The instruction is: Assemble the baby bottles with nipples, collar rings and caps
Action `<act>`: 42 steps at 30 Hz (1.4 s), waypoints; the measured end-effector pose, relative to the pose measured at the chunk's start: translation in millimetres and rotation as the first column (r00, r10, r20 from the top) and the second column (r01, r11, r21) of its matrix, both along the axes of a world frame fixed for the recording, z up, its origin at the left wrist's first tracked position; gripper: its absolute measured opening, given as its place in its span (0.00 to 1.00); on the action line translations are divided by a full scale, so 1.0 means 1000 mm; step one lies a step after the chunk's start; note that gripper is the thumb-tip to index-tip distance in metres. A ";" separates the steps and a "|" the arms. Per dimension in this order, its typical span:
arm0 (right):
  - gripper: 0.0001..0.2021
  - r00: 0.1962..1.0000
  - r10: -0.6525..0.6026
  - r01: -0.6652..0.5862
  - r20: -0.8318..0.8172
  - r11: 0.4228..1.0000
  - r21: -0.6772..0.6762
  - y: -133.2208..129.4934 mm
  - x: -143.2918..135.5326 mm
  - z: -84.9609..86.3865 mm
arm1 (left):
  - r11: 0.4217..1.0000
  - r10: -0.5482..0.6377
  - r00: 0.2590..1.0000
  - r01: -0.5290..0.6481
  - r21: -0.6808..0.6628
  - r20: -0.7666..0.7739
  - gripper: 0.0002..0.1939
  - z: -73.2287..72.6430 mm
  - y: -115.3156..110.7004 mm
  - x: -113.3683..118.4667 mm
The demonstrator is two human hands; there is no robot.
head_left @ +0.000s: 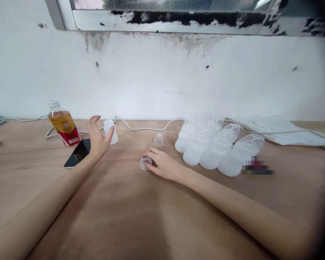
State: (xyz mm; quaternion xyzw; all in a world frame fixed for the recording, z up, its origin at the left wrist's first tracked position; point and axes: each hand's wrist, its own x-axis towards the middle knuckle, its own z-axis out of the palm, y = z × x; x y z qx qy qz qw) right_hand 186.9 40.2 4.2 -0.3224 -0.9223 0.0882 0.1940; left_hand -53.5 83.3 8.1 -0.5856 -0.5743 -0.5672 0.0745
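My left hand (99,139) is raised at the centre left with its fingers spread apart. Just beyond its thumb stands a frosted white, waisted plastic piece (109,130); whether the thumb touches it is hard to tell. In the middle of the table, my right hand (161,164) has its fingers closed around a small clear plastic cap (144,163), which rests on the wood. Another clear dome-shaped cap (158,139) stands a little behind that hand. To the right, several frosted bottle-like containers with clear domed tops (206,144) are grouped in slanting rows.
A drink bottle (65,124) with a yellow and red label stands at the left, beside a dark-screened phone (79,153). A white cable (148,128) runs along the wall. White plastic sheeting (281,130) lies at the back right, near a blurred-out patch.
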 end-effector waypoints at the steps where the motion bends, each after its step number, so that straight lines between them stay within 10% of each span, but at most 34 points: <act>1: 0.09 1.000 -0.004 0.004 0.002 1.000 0.002 0.001 0.000 0.000 | 0.994 -0.073 0.995 0.078 0.075 -0.067 0.26 0.006 -0.009 0.009; 3: 0.08 1.000 -0.012 0.013 -0.006 1.000 0.010 0.002 -0.001 0.000 | 0.939 -0.335 0.915 0.343 -0.002 -0.227 0.19 0.013 -0.025 0.029; 6: 0.06 0.999 0.001 0.000 -0.050 1.000 0.020 0.003 -0.002 -0.002 | 0.663 -0.733 0.617 0.556 -0.501 -0.287 0.17 0.010 -0.039 0.056; 14: 0.03 0.936 -0.160 0.108 -0.314 0.978 -0.177 0.006 -0.002 -0.011 | 0.530 -0.809 0.556 0.545 -0.650 -0.193 0.18 -0.002 -0.039 0.059; 20: 0.08 0.779 -0.381 0.097 -0.499 0.858 -0.505 0.009 -0.004 -0.018 | 0.676 -0.701 0.571 0.342 -0.653 -0.427 0.19 -0.005 -0.034 0.052; 27: 0.09 0.899 -0.311 0.308 -0.309 0.949 -0.059 0.006 -0.003 -0.023 | 0.874 -0.413 0.654 0.088 -0.478 -0.635 0.14 -0.021 -0.025 0.044; 42: 0.17 0.910 -0.407 0.410 -0.083 0.912 0.017 0.068 -0.032 -0.021 | 0.895 -0.375 0.717 0.115 -0.430 -0.588 0.13 -0.032 0.017 0.053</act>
